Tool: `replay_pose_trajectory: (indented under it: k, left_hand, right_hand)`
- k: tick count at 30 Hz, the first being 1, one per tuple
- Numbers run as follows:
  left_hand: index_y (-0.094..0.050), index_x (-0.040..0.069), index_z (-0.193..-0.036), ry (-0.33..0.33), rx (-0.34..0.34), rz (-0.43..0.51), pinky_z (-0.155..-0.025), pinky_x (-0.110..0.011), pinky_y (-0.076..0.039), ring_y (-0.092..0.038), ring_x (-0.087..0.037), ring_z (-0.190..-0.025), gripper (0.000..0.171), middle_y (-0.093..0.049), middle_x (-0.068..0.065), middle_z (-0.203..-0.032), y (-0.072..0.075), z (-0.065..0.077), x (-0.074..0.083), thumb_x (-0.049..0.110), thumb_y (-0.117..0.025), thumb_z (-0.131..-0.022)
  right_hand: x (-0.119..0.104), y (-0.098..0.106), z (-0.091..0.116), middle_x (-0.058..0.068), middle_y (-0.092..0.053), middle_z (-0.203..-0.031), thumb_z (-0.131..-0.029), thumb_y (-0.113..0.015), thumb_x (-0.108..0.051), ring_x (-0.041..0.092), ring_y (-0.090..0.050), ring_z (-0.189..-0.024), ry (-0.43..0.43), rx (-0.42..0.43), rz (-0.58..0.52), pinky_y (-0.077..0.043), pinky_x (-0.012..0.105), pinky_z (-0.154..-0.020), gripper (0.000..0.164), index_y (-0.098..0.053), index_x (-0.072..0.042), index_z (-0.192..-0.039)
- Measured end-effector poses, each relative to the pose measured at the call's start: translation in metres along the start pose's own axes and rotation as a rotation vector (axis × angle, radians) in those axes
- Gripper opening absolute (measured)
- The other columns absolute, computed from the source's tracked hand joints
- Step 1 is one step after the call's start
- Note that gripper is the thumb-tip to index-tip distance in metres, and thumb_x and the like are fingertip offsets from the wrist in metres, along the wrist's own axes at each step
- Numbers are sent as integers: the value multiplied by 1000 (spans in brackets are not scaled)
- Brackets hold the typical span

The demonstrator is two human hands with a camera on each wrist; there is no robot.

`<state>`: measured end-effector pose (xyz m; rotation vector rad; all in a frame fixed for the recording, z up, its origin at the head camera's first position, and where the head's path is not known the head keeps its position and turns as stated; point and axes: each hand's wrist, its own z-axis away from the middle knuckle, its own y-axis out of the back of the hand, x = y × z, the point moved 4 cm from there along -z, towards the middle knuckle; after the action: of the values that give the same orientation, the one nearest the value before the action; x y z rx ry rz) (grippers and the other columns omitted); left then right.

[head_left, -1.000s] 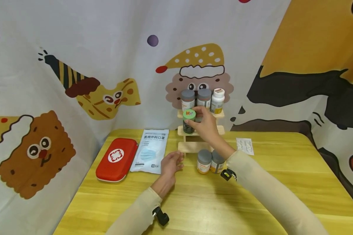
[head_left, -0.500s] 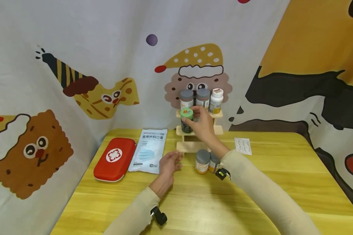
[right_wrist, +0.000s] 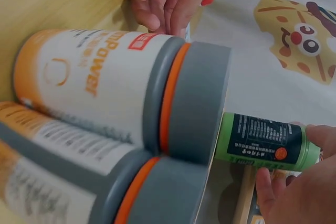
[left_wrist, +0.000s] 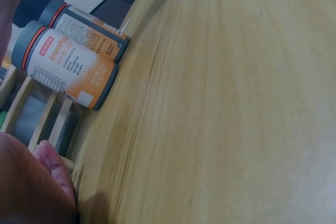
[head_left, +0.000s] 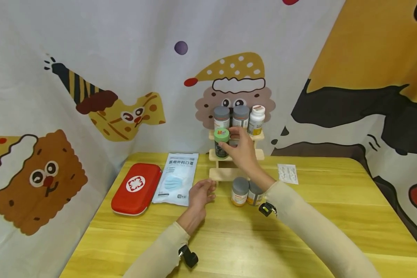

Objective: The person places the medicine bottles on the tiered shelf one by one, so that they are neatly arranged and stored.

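The right hand pinches a green-topped bottle between thumb and fingers. The bottle stands up straight at the middle step of a little wooden rack; I can't tell if its bottom touches the wood. The left hand is low down by the rack's left side, its fingers loose and a bit bent. On the top step sit two grey-lidded jars and a white bottle. Two more jars stand on the worktop in front. To the left lie a mask packet and a red case; a small paper lies to the right.
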<state>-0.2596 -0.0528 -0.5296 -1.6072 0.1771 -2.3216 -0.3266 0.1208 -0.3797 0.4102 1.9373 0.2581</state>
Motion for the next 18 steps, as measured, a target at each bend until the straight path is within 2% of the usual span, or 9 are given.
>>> replay_pose_trajectory:
  k: [6,11,18]
  left_hand:
    - [-69,6,-125,-6,2,-7,-73,-23,-63,-71,-12,-95,29,-79,-5,-116,-2,-2,-1,26,-68,-104]
    - [-69,6,-125,-3,3,-20,-75,-24,-63,-71,-12,-96,28,-79,-5,-115,-1,-1,-2,25,-68,-105]
    - [-70,5,-124,-20,15,-13,-73,-24,-63,-71,-12,-93,27,-80,-3,-111,1,0,-1,23,-68,-104]
  right_hand:
    - [2,16,9,18,-60,-142,-95,-81,-21,40,-61,-130,18,-3,-38,-60,56,-102,58,-52,-3,-142]
    - [7,29,26,19,-62,-143,-96,-80,-20,37,-61,-129,18,-1,-13,-58,57,-104,56,-53,-3,-142]
    - [15,47,47,9,-64,-138,-97,-79,-26,31,-61,-129,13,-6,-14,-54,56,-107,51,-57,-7,-139]
